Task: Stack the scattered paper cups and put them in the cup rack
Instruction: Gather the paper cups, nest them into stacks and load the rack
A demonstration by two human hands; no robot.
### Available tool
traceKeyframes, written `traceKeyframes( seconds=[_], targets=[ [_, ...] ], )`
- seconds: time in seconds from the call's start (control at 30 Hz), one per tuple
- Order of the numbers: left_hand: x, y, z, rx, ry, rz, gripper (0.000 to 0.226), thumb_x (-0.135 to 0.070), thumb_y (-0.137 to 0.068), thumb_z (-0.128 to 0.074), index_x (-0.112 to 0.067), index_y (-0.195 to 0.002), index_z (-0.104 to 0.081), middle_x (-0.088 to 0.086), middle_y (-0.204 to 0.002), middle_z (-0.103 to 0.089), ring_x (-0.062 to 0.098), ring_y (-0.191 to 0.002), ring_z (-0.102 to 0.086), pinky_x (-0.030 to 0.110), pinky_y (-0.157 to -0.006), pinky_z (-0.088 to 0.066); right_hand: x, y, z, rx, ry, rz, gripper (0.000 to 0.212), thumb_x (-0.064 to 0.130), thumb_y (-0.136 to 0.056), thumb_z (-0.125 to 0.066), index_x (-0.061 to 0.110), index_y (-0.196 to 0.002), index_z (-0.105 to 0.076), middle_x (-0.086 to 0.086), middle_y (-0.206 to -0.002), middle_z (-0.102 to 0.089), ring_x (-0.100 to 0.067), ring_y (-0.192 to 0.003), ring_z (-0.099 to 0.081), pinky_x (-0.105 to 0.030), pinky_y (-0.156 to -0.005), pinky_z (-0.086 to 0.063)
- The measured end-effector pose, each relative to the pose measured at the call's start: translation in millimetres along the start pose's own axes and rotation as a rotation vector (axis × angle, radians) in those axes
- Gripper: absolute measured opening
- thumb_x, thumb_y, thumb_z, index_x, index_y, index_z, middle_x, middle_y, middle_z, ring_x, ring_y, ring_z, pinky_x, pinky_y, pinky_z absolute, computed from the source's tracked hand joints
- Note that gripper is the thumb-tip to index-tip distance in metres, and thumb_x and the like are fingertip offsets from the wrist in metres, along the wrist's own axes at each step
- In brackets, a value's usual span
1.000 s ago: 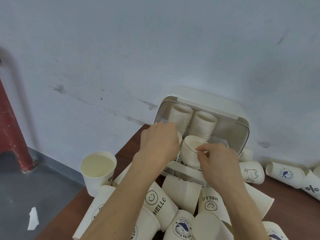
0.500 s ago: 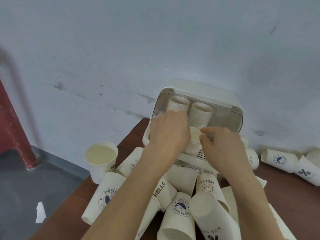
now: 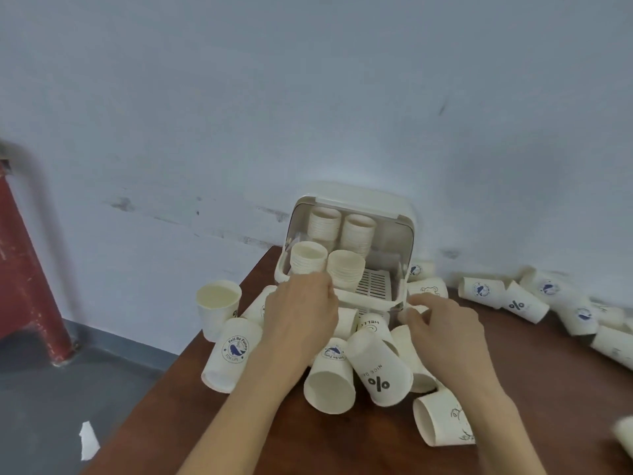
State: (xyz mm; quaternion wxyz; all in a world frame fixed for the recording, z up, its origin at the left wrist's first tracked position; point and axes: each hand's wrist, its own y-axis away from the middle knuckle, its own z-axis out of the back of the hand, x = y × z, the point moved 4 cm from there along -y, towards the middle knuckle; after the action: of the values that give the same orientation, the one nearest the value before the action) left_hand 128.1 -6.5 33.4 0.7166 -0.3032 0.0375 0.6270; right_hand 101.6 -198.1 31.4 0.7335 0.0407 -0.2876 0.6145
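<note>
Four stacks of paper cups standing in the white cup rack (image 3: 346, 296) at the back of the brown table (image 3: 342, 440), against the wall: two rear stacks (image 3: 323, 222) (image 3: 358, 231) under the raised lid (image 3: 363, 197), two front stacks (image 3: 308, 257) (image 3: 345, 267) just inside the open front; slatted floor (image 3: 373, 281) bare to the right of the front pair. Loose cups heaped on the table directly before the rack: whale-logo cup (image 3: 233, 351) lying on its side at the left, mouth toward the camera; percent-sign cup (image 3: 378, 366) lying beside a plain-looking one with its mouth forward (image 3: 329, 385); "HELLO" smiley cup (image 3: 371, 322) up against the rack front; line-drawing cup (image 3: 442, 418) nearer the camera on the right. One cup upright (image 3: 217, 305) at the table's left edge. Further cups strewn along the wall to the right (image 3: 524, 303), well apart from the heap. Left hand (image 3: 301, 320) palm-down over the heap at the rack's front-left, fingers curled downward; whether gripping anything cannot be told, fingertips hidden. Right hand (image 3: 442, 323) at the rack's front-right corner, fingers bent toward a cup rim there; contact or grasp cannot be told. Grey floor at left with a scrap of white paper (image 3: 89, 440) and a red post (image 3: 30, 269).
</note>
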Motion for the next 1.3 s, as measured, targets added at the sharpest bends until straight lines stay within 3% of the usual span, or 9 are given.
traceKeyframes(
  seconds=[0.27,0.57,0.77,1.07,1.2,1.3],
  targets=[
    [-21.7,52.4,-1.4,0.092,0.09,0.013,0.025,-0.031,-0.095,-0.04,-0.026,-0.099,-0.064,-0.004,-0.09,-0.066,0.02,-0.089,-0.06,0.037,-0.075,-0.051,-22.4,52.7,35.1,-0.007,0.069,-0.024,0.034,0.029,-0.095,-0.044,0.027,-0.125,-0.059,0.0,-0.109,-0.067,-0.023,-0.104,-0.059,-0.034,-0.079,-0.046],
    [-48.5,90.7,-9.1,0.188,0.106,0.002,0.026,-0.03,-0.094,-0.039,-0.027,-0.106,-0.062,-0.002,-0.102,-0.062,0.02,-0.096,-0.057,0.035,-0.079,-0.048,-31.4,83.1,50.0,0.042,0.101,-0.061,0.035,0.031,-0.094,-0.045,0.027,-0.127,-0.059,-0.005,-0.114,-0.064,-0.026,-0.108,-0.056,-0.033,-0.077,-0.042],
    [-47.3,107.6,-7.3,0.179,0.079,-0.006,0.026,-0.03,-0.096,-0.04,-0.027,-0.108,-0.063,-0.002,-0.104,-0.061,0.018,-0.094,-0.058,0.028,-0.07,-0.04,-39.4,93.5,52.9,0.072,0.098,-0.112,0.036,0.025,-0.093,-0.044,0.025,-0.125,-0.059,-0.009,-0.117,-0.061,-0.029,-0.107,-0.056,-0.035,-0.084,-0.048],
    [-46.0,113.5,-31.7,0.199,0.028,0.016,0.026,-0.03,-0.093,-0.04,-0.026,-0.099,-0.065,-0.003,-0.097,-0.066,0.019,-0.092,-0.06,0.031,-0.072,-0.044,-63.5,95.4,43.3,0.127,0.132,-0.19,0.03,0.022,-0.091,-0.044,0.016,-0.117,-0.058,-0.009,-0.114,-0.059,-0.03,-0.105,-0.055,-0.035,-0.079,-0.045],
    [-49.6,116.6,-37.3,0.217,0.02,0.019,0.026,-0.03,-0.093,-0.04,-0.023,-0.099,-0.064,-0.002,-0.098,-0.065,0.02,-0.096,-0.058,0.033,-0.076,-0.047,-74.9,91.6,37.9,0.144,0.156,-0.234,0.014,0.023,-0.092,-0.042,0.013,-0.099,-0.049,-0.01,-0.107,-0.058,-0.03,-0.093,-0.053,-0.034,-0.071,-0.041],
    [-53.5,121.2,-41.2,0.241,0.03,0.024,0.025,-0.029,-0.095,-0.039,-0.023,-0.102,-0.062,-0.002,-0.098,-0.063,0.02,-0.097,-0.055,0.031,-0.071,-0.043,-79.9,89.7,32.9,0.154,0.16,-0.262,0.019,0.029,-0.096,-0.042,0.011,-0.099,-0.047,-0.011,-0.109,-0.056,-0.032,-0.101,-0.054,-0.034,-0.072,-0.038]
  ],
)
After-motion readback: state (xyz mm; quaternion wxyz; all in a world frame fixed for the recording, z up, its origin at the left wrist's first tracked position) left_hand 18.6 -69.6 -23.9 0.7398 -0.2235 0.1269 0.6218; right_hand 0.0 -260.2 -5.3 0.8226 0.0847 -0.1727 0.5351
